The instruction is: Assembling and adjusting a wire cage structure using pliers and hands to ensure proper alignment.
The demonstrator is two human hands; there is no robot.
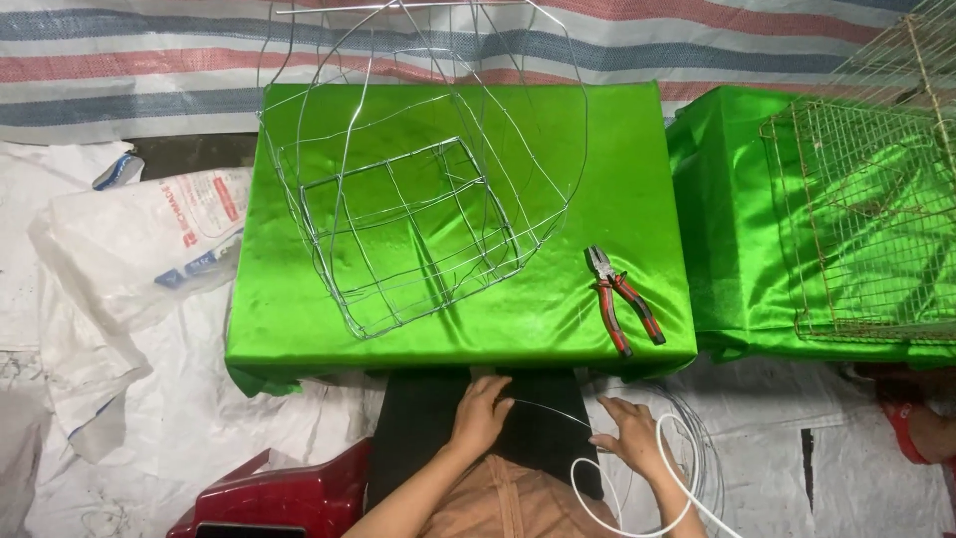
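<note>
**Green-draped bench, wire frame, both hands on a thin wire**

Woven plastic sheeting (149, 428), white, covers the floor at far left, with a crumpled white sack (149, 244) bearing red and blue print lying on it. A dark red plastic stool (269, 493) shows at the lower left, partly cut off by the frame edge.

Shiny green cloth covers the bench (617, 169). On its left and middle part stands a bare wire frame (408, 209), roughly basket-shaped, with a squarish grid at its base and curved ribs rising toward the striped tarp (129, 60) behind. Red-handled pliers (622, 299) lie on the bench near its right front corner, apart from the frame, handles spread and pointing toward the person.

Below the bench's front edge, the left hand (480, 413) rests over a dark lap, fingers curled on one end of a thin wire (548, 410). That wire runs rightward to the right hand (632, 438), which pinches it at the other end. The hands are apart, each closed on the wire. A white cord (665, 468) loops just beside the right hand, with a coil of more wire (702, 448) behind it.

At far right, a second green-covered surface (727, 219) carries a finer mesh cage (866, 219).
</note>
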